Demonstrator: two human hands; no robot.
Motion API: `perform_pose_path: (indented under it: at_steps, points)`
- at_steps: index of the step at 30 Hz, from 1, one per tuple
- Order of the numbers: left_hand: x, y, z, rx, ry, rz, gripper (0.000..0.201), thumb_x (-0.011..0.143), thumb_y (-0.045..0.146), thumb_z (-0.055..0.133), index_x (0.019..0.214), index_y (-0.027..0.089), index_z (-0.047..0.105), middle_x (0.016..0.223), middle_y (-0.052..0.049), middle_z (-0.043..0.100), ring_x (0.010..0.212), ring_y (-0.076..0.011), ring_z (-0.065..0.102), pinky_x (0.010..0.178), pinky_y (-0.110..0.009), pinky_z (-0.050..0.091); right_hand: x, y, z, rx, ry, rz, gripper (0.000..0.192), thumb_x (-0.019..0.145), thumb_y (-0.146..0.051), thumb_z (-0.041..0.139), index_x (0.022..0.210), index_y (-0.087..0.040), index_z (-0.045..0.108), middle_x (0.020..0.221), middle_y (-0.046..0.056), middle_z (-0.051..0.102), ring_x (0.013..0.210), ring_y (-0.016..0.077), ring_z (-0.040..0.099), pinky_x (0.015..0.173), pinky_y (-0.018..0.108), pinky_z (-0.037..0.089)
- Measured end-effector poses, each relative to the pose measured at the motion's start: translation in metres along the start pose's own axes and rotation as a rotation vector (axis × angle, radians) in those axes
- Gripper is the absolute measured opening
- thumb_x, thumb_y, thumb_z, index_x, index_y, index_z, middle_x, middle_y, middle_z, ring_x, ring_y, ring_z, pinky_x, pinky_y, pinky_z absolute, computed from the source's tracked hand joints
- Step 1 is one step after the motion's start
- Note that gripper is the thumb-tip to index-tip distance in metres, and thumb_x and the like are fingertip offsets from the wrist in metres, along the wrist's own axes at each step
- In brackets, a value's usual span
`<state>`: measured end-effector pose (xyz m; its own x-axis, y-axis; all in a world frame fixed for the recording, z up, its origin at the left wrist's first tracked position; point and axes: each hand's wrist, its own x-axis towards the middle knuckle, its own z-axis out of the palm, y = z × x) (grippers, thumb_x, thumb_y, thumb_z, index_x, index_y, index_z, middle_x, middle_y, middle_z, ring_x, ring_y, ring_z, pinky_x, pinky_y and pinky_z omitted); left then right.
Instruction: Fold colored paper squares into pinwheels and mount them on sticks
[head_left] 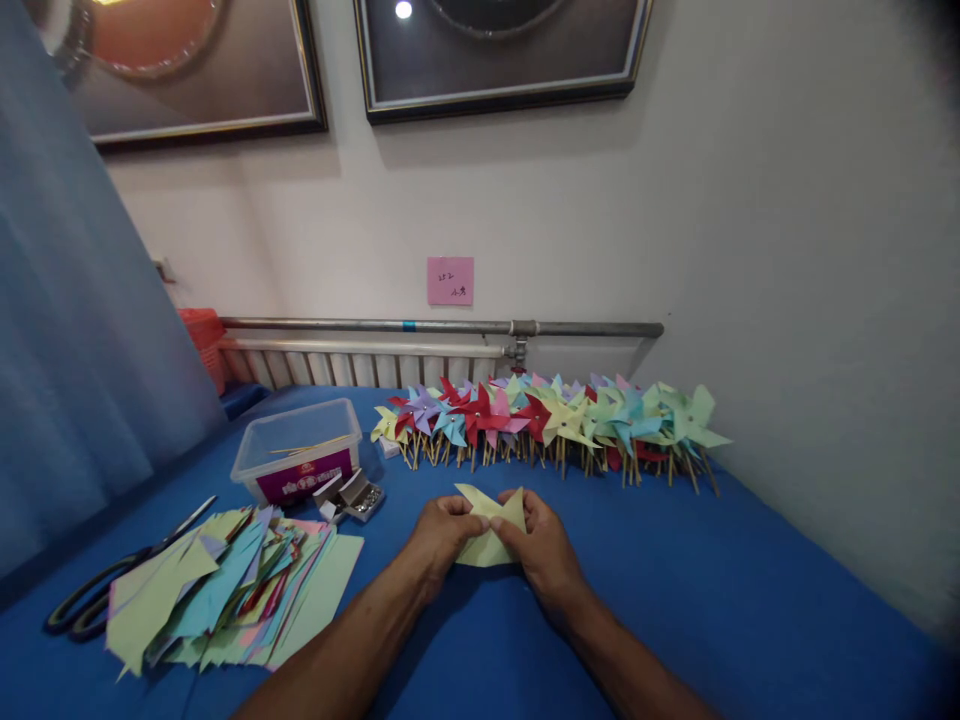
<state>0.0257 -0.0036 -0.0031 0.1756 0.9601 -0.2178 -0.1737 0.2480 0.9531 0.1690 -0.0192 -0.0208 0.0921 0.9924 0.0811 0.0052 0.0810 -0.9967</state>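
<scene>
Between my two hands is a pale yellow-green paper square (487, 548), cut in from its corners and partly folded. My left hand (444, 530) pinches its left side, the thumb pressing near the middle. On the right side, my right hand (541, 545) grips the same paper with thumb and fingers, one pointed corner standing up beside the fingers. Just left of my hands lies a small open box of metal pins (364, 498). Further left, a pile of cut coloured paper sheets (247, 590) is spread on the blue cloth, with black-handled scissors (94, 600) beside it.
Behind my hands, a long row of finished paper pinwheels (517, 415) on sticks lies along the blue-covered table (705, 580). A clear plastic tub (296, 450) holds a few thin sticks. A radiator (360, 365) and pipe run along the wall; a blue curtain (82, 260) hangs at left.
</scene>
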Motion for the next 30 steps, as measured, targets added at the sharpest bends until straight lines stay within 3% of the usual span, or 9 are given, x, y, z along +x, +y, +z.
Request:
perform_pose_path:
  at_steps: [5, 9, 16, 22, 30]
  points:
    - [0.002, -0.001, 0.000, -0.013, 0.088, 0.062, 0.025, 0.053, 0.025, 0.078, 0.055, 0.017, 0.055, 0.047, 0.002, 0.057, 0.040, -0.0088, 0.045, 0.045, -0.022, 0.033, 0.002, -0.001, -0.004, 0.095, -0.041, 0.013, 0.043, 0.071, -0.045, 0.072, 0.103, -0.020, 0.057, 0.076, 0.002, 0.071, 0.063, 0.0202, 0.065, 0.062, 0.032, 0.051]
    - [0.005, 0.006, -0.009, -0.063, 0.106, 0.024, 0.023, 0.052, 0.025, 0.076, 0.065, 0.016, 0.060, 0.054, 0.000, 0.062, 0.046, -0.0124, 0.053, 0.048, -0.024, 0.039, 0.001, -0.010, -0.013, 0.075, -0.051, -0.028, 0.045, 0.081, -0.047, 0.065, 0.115, -0.019, 0.058, 0.079, 0.004, 0.073, 0.068, 0.0207, 0.066, 0.067, 0.033, 0.051]
    - [-0.001, 0.017, -0.016, -0.120, -0.033, -0.011, 0.023, 0.049, 0.024, 0.074, 0.063, 0.015, 0.059, 0.056, -0.002, 0.062, 0.049, -0.0136, 0.056, 0.050, -0.026, 0.040, -0.009, -0.021, -0.022, -0.033, -0.286, -0.082, 0.033, 0.081, -0.037, 0.064, 0.111, -0.022, 0.068, 0.096, 0.005, 0.073, 0.089, 0.0218, 0.066, 0.079, 0.033, 0.050]
    - [0.000, 0.016, -0.014, -0.075, 0.020, -0.016, 0.022, 0.049, 0.023, 0.075, 0.060, 0.016, 0.057, 0.053, -0.001, 0.061, 0.047, -0.0126, 0.053, 0.049, -0.025, 0.038, -0.010, -0.021, -0.024, -0.171, -0.260, -0.113, 0.027, 0.082, -0.044, 0.066, 0.096, -0.021, 0.072, 0.084, 0.002, 0.070, 0.076, 0.0187, 0.060, 0.067, 0.028, 0.046]
    - [0.002, 0.006, -0.008, 0.115, 0.056, 0.046, 0.019, 0.059, 0.025, 0.075, 0.059, 0.017, 0.057, 0.049, 0.002, 0.056, 0.043, -0.0094, 0.043, 0.046, -0.023, 0.029, -0.009, -0.018, -0.019, -0.286, -0.203, -0.208, 0.032, 0.089, -0.051, 0.059, 0.085, -0.021, 0.071, 0.079, 0.002, 0.066, 0.076, 0.0189, 0.059, 0.068, 0.028, 0.045]
